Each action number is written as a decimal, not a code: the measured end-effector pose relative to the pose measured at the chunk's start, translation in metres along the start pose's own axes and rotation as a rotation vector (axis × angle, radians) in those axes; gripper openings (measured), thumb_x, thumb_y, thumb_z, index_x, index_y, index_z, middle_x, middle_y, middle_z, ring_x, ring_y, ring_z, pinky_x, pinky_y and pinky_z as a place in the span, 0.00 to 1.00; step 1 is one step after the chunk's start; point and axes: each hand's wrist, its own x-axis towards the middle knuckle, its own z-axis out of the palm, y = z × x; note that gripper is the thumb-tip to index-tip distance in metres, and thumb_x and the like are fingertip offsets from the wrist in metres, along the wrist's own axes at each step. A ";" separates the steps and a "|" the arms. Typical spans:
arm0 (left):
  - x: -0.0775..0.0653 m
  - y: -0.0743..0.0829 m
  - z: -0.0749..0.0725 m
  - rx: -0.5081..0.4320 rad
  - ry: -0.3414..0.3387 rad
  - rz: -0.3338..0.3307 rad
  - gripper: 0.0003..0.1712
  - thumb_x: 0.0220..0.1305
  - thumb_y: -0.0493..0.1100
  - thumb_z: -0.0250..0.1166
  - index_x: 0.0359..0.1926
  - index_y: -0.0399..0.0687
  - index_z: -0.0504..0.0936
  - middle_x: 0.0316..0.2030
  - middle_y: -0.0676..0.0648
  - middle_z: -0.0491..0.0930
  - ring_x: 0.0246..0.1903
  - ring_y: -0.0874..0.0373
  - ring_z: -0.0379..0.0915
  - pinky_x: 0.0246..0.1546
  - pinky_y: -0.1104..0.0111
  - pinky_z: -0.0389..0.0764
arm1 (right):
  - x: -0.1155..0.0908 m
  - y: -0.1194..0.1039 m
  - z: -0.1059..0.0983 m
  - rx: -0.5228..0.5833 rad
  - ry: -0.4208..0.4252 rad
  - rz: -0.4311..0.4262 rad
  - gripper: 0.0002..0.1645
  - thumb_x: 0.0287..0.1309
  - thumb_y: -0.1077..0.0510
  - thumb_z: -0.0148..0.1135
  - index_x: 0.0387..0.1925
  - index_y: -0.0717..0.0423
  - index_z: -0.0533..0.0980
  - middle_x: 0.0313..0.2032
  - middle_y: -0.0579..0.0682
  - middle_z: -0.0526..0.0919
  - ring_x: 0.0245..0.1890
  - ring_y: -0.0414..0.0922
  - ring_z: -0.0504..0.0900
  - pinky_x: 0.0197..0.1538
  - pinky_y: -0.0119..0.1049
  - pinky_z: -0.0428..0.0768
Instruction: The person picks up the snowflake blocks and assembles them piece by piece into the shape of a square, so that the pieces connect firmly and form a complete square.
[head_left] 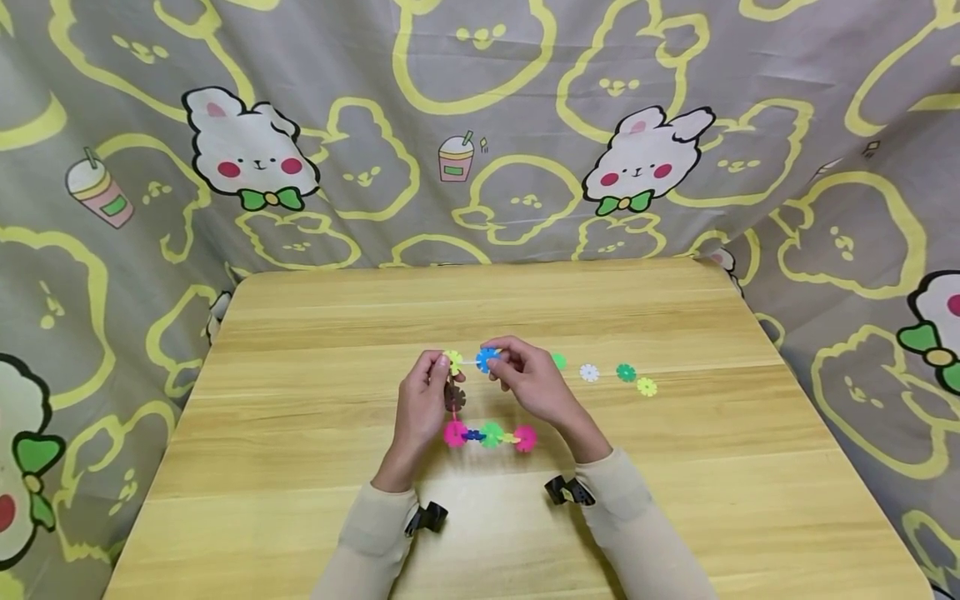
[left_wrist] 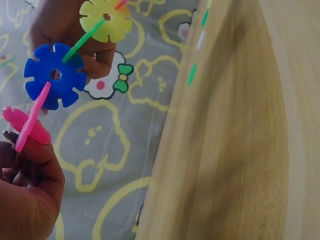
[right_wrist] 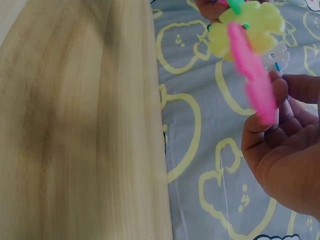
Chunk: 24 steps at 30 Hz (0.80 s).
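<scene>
Currently, left hand point(head_left: 422, 400): fingers curled, pinching the disc chain point(head_left: 491, 435) by its yellow corner disc point(head_left: 454, 360).
Right hand point(head_left: 531, 382): thumb and fingers pinch the blue disc point(head_left: 487, 359) at the chain's end.
Between the hands: 1 white link disc point(head_left: 469, 362), seen edge-on, joining yellow to blue.
Disc chain: held up above the desk point(head_left: 300, 500), bent into an unclosed loop with its gap on the right.
Left side of the chain: from the yellow corner, past a brown disc point(head_left: 454, 398), to a pink disc point(head_left: 455, 433).
Near side of the chain: after that pink, a dark blue disc point(head_left: 473, 435), a green disc point(head_left: 491, 434), a yellow link disc point(head_left: 511, 437) and a 2nd pink disc point(head_left: 526, 438).
Loose discs: 4 on the desk, right of the right hand; light green point(head_left: 558, 362) nearest it, then white point(head_left: 588, 372), darker green point(head_left: 626, 372) and yellow point(head_left: 647, 387), the last 2 just beside each other.
Sleeves point(head_left: 378, 521): beige, a black clip point(head_left: 427, 518) by each wrist.
Curtain point(head_left: 360, 150): grey, yellow outlines, white rabbits point(head_left: 251, 154) in green bows.
</scene>
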 end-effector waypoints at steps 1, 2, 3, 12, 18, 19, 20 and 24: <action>0.000 -0.001 0.000 0.001 0.000 0.000 0.15 0.77 0.43 0.46 0.46 0.36 0.75 0.34 0.33 0.80 0.19 0.59 0.74 0.22 0.71 0.78 | 0.000 0.000 0.000 -0.004 0.007 0.000 0.14 0.67 0.59 0.57 0.53 0.55 0.77 0.30 0.52 0.81 0.27 0.54 0.78 0.29 0.32 0.78; 0.001 -0.002 0.001 0.003 0.001 -0.001 0.15 0.77 0.43 0.46 0.45 0.36 0.75 0.35 0.32 0.80 0.19 0.59 0.74 0.22 0.71 0.78 | 0.000 0.000 0.001 -0.006 0.016 0.003 0.14 0.66 0.60 0.58 0.52 0.56 0.77 0.29 0.53 0.81 0.27 0.54 0.79 0.29 0.31 0.79; 0.002 -0.002 0.001 0.003 0.002 -0.003 0.15 0.76 0.43 0.47 0.45 0.35 0.75 0.34 0.33 0.80 0.18 0.60 0.74 0.21 0.72 0.78 | 0.000 -0.001 0.001 -0.005 0.025 0.007 0.14 0.66 0.61 0.58 0.52 0.58 0.78 0.29 0.54 0.81 0.27 0.55 0.79 0.29 0.31 0.79; 0.015 -0.030 0.007 -0.026 0.026 -0.016 0.15 0.75 0.47 0.50 0.44 0.41 0.78 0.28 0.48 0.82 0.16 0.61 0.74 0.17 0.70 0.77 | -0.001 0.000 0.008 0.072 0.129 0.069 0.13 0.62 0.66 0.61 0.49 0.61 0.80 0.30 0.60 0.82 0.30 0.59 0.82 0.31 0.31 0.83; 0.014 -0.033 0.008 -0.018 0.023 -0.019 0.16 0.75 0.48 0.50 0.44 0.40 0.77 0.30 0.43 0.82 0.18 0.59 0.76 0.19 0.69 0.79 | -0.002 -0.001 0.010 0.043 0.141 0.092 0.13 0.62 0.66 0.61 0.48 0.59 0.80 0.29 0.57 0.82 0.30 0.60 0.82 0.29 0.30 0.82; 0.013 -0.033 0.007 -0.013 0.019 -0.017 0.16 0.75 0.48 0.49 0.44 0.40 0.77 0.32 0.40 0.82 0.18 0.58 0.76 0.20 0.68 0.79 | -0.002 -0.001 0.010 0.035 0.140 0.092 0.14 0.62 0.65 0.61 0.49 0.59 0.80 0.29 0.57 0.82 0.30 0.60 0.82 0.29 0.30 0.82; 0.013 -0.033 0.007 -0.008 0.013 -0.014 0.16 0.76 0.48 0.49 0.44 0.41 0.76 0.33 0.38 0.82 0.19 0.58 0.76 0.20 0.67 0.79 | -0.003 -0.001 0.010 0.027 0.135 0.090 0.15 0.62 0.65 0.61 0.51 0.59 0.80 0.29 0.57 0.82 0.30 0.61 0.82 0.29 0.30 0.82; 0.014 -0.034 0.005 0.029 -0.023 0.012 0.15 0.77 0.48 0.45 0.49 0.46 0.74 0.37 0.33 0.81 0.20 0.56 0.76 0.22 0.66 0.80 | -0.003 -0.002 0.009 0.012 0.097 0.088 0.18 0.65 0.63 0.58 0.55 0.58 0.78 0.32 0.62 0.83 0.32 0.62 0.82 0.32 0.33 0.83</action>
